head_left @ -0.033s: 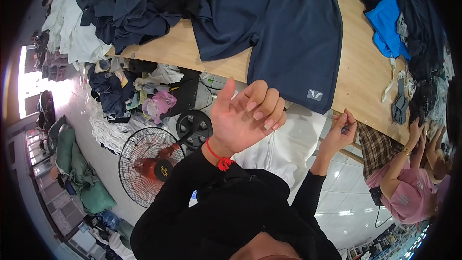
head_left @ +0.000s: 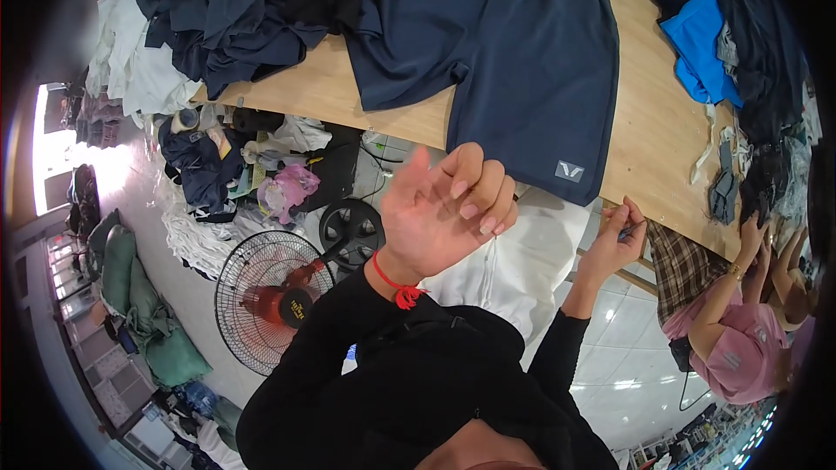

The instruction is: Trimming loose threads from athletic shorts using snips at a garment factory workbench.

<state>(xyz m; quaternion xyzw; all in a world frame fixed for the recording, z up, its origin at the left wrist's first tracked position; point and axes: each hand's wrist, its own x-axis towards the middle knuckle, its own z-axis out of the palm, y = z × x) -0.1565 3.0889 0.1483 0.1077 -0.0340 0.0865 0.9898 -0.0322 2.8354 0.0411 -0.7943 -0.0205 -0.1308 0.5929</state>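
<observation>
There's your left hand (head_left: 448, 209) mid-frame, palm up, fingers loosely curled, a red cord (head_left: 402, 293) round the wrist! Over to the right of centre, your right hand (head_left: 610, 252) pinches a small dark item (head_left: 626, 231), too small to make out. Dark shorts (head_left: 535, 61) spread across the wooden table (head_left: 657, 122) at top centre, crumpled dark garments (head_left: 226, 22) heaped upper left, and a fan (head_left: 261, 296) stands lower left, beside your sleeve (head_left: 305, 365).

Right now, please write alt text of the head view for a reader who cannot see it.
A person's left hand, empty and loosely curled, is raised before navy shorts on a table; the right hand holds a small dark thing near the table edge. Dark cloth is heaped at left.
</observation>
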